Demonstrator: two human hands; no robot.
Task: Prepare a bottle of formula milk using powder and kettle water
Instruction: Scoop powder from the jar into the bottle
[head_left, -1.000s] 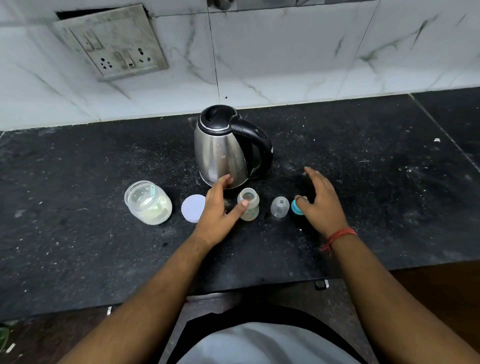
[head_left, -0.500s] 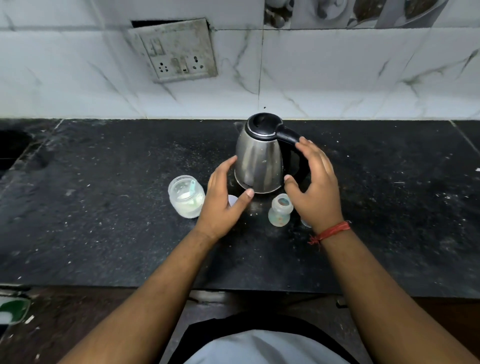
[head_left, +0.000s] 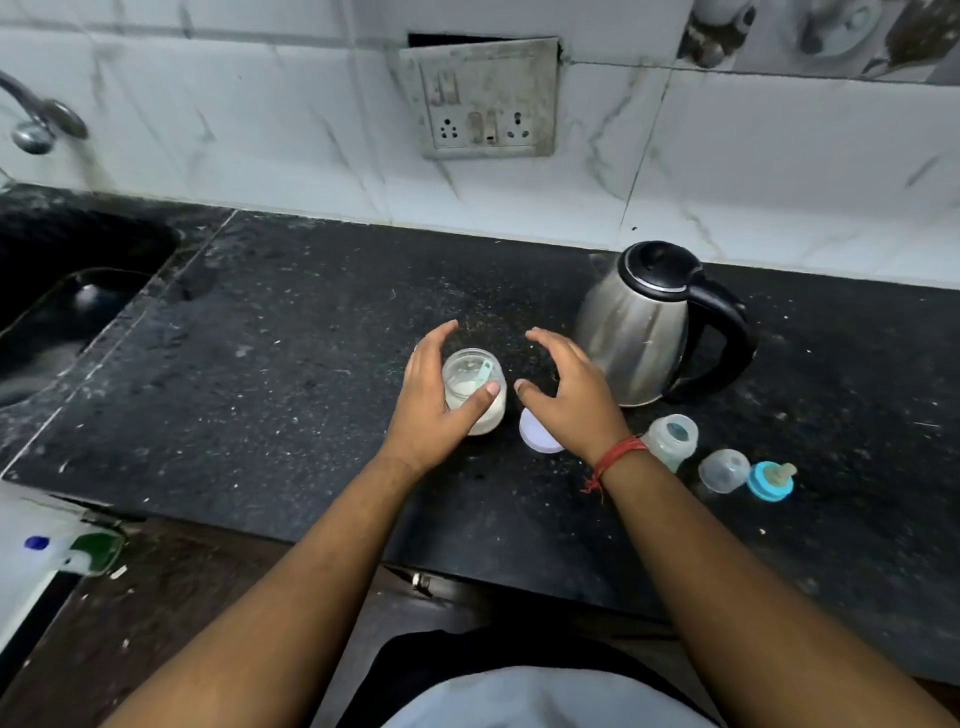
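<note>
An open glass jar of white powder (head_left: 475, 384) with a teal scoop inside stands on the black counter (head_left: 291, 374). My left hand (head_left: 434, 402) curls round the jar, thumb across its front. Just right of the jar my right hand (head_left: 569, 387) hovers with fingers spread and holds nothing, partly over the jar's white lid (head_left: 535, 439). A steel kettle (head_left: 644, 322) with a black handle stands to the right. In front of it are the open baby bottle (head_left: 672, 439), a clear cap (head_left: 723, 470) and a blue ring with teat (head_left: 770, 480).
A dark sink (head_left: 78, 296) with a tap (head_left: 36, 122) lies at the left. A wall socket plate (head_left: 485, 98) sits on the white tiles behind. The counter's front edge runs just before my arms. A white container with a green part (head_left: 67, 551) lies at lower left.
Both hands left the kettle and bottle and moved left to the powder jar. My left hand now grips the jar; my right hand came away from the kettle handle. The camera view swung left.
</note>
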